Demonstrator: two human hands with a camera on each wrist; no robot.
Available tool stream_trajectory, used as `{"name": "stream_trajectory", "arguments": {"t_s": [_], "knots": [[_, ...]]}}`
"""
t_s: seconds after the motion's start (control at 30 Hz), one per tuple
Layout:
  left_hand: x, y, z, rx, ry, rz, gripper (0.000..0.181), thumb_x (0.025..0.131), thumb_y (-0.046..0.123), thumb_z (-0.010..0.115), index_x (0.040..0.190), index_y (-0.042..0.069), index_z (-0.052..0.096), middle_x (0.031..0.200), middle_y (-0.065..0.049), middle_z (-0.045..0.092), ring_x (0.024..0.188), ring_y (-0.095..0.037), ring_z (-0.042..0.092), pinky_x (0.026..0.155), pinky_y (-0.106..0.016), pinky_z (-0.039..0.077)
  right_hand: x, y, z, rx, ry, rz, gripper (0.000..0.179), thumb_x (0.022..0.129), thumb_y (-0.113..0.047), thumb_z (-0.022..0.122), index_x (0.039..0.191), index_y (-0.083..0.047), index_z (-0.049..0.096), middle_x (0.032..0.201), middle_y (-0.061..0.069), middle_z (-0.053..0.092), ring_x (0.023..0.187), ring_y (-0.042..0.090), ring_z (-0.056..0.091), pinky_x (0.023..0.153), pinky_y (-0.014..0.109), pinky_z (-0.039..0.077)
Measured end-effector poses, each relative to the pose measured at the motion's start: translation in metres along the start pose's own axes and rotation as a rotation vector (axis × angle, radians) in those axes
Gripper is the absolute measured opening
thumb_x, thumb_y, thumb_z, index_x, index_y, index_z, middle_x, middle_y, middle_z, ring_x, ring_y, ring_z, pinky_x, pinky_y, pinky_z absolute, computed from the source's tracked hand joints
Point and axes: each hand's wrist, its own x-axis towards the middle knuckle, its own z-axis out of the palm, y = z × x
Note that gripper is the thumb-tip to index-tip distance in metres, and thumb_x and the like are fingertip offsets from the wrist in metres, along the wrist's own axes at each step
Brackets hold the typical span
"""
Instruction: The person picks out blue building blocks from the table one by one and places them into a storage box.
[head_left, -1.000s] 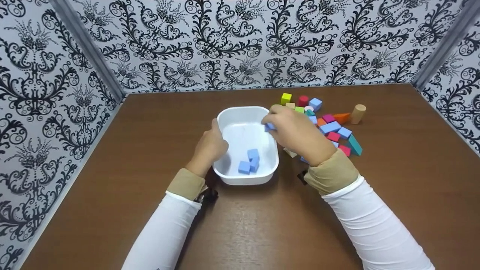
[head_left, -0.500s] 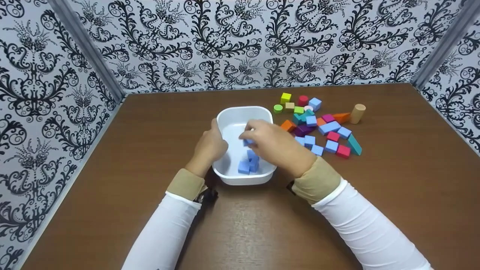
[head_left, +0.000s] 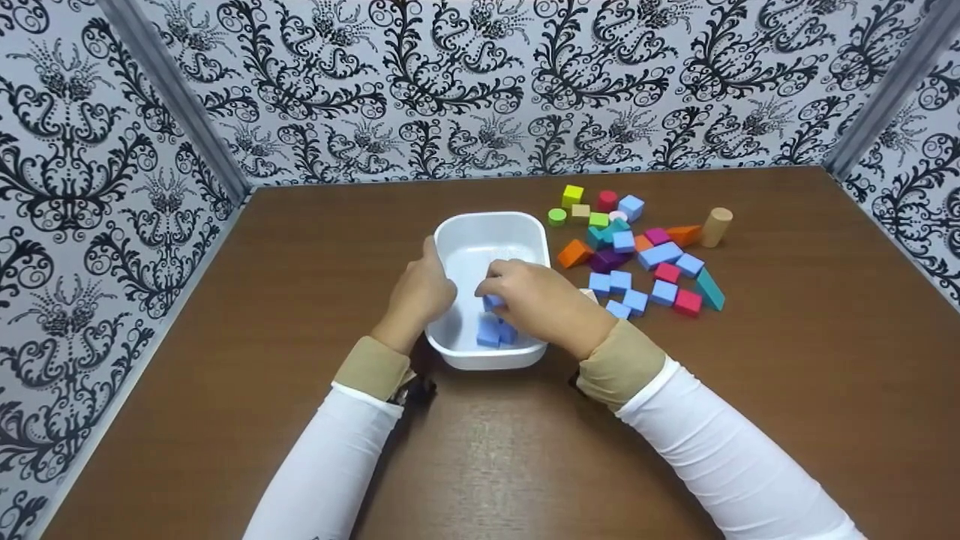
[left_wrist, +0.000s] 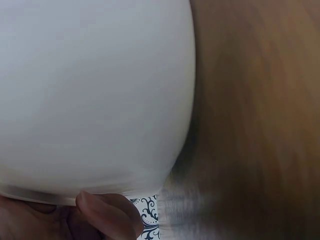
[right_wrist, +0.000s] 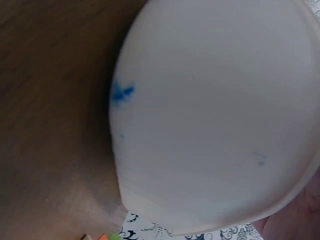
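Two white-sleeved forearms [head_left: 701, 442] nearest, over brown table [head_left: 480, 457]. White tub [head_left: 487, 362] sits between the hands; right wrist view shows a blue smudge [right_wrist: 122, 92] on its outer wall. Blue cubes [head_left: 488, 334] lie inside at the near end. Right hand [head_left: 540, 301] is in the tub, pinching another blue cube [head_left: 491, 302] just beyond those. Left hand [head_left: 421, 292] grips the left rim. Right of tub: loose mixed-color blocks [head_left: 660, 256]. Farther: upright wooden cylinder [head_left: 716, 228], then yellow cube [head_left: 573, 196]. Black-and-white patterned wall [head_left: 480, 97] behind.
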Motion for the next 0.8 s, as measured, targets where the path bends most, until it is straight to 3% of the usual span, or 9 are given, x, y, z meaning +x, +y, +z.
{"name": "stream_trajectory", "arguments": {"t_s": [0.3, 0.8], "knots": [[-0.0007, 0.0004, 0.0005, -0.006, 0.003, 0.005, 0.083, 0.096, 0.005, 0.055, 0.169, 0.003, 0.015, 0.130, -0.028, 0.067, 0.106, -0.036, 0.070, 0.089, -0.052, 0.059, 0.0005, 0.0049, 0.0073, 0.013, -0.051, 0.049, 0.023, 0.098, -0.010, 0.076, 0.120, -0.007, 0.081, 0.105, 0.010, 0.072, 0.091, 0.025, 0.070, 0.091, 0.038, 0.061], [0.0002, 0.0012, 0.0005, -0.002, -0.012, -0.014, 0.086, 0.096, 0.005, 0.054, 0.170, 0.004, 0.010, 0.133, -0.028, 0.066, 0.105, -0.036, 0.068, 0.089, -0.050, 0.058, 0.0007, 0.0076, 0.0098, -0.007, -0.064, 0.052, 0.024, 0.097, -0.017, 0.078, 0.119, -0.007, 0.082, 0.105, 0.011, 0.075, 0.090, 0.026, 0.072, 0.093, 0.040, 0.061]]}}
